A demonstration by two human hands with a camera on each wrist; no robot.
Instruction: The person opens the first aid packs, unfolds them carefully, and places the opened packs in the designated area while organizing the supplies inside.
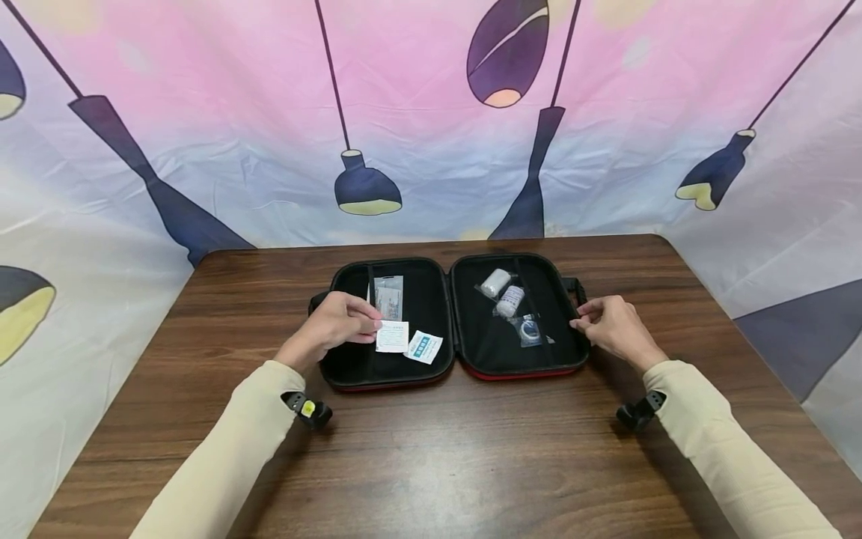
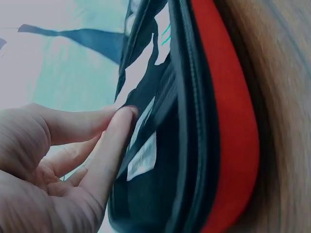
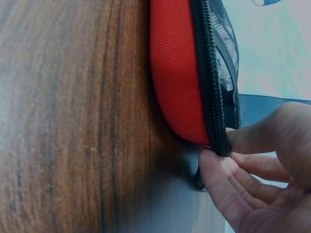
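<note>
A zippered case with red sides (image 3: 176, 73) and a black interior (image 1: 420, 299) lies unfolded on the table. Above its left half, my left hand (image 1: 342, 323) pinches a small white square packet (image 1: 392, 338) between thumb and finger. Beside that packet lies another white packet with blue print (image 1: 423, 347). A clear sachet (image 1: 389, 297) sits under the strap behind the hand. At the case's right rim, my right hand (image 1: 616, 326) pinches the zippered edge (image 3: 217, 111). In the right half are a white roll (image 1: 495, 283), a second wrapped roll (image 1: 509, 301) and a small clear bag (image 1: 529, 329).
The wooden table (image 1: 438, 464) extends in front of the case and to both sides. A black handle (image 1: 575, 289) sticks out at the case's right side. Behind the table hangs a cloth printed with lamps (image 1: 367, 183).
</note>
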